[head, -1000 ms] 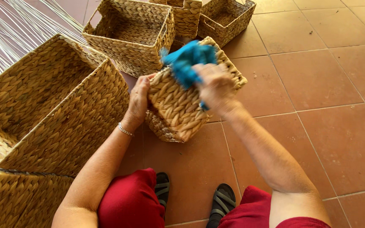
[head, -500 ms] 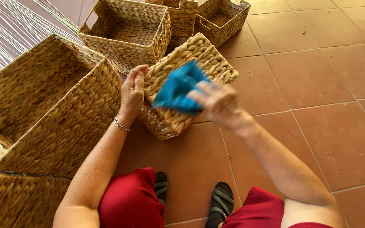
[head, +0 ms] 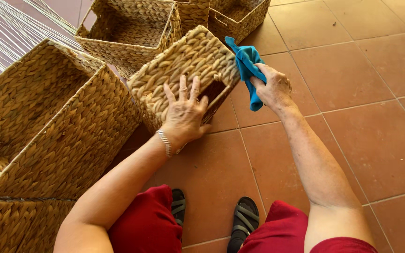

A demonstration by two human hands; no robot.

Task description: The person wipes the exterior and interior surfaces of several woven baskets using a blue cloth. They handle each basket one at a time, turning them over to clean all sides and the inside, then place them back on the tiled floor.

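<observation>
A small woven straw basket (head: 188, 61) lies tipped on its side on the tiled floor in front of me. My left hand (head: 183, 115) lies flat on its near wall with the fingers spread, holding it steady. A blue cloth (head: 248, 65) is bunched in my right hand (head: 273, 89), just right of the basket's upper right corner, and the cloth touches that corner.
A large woven basket (head: 85, 136) stands at my left, a second one (head: 24, 225) below it. Another open basket (head: 127, 28) sits behind, more (head: 240, 18) at the top. Pale reed strands (head: 5, 33) lie top left. Terracotta tiles (head: 352, 93) spread right. My sandalled feet (head: 244, 220) are below.
The small basket has been turned so another wall faces me. My left hand moved from its left edge onto the near wall. My right hand with the cloth swung to the right corner.
</observation>
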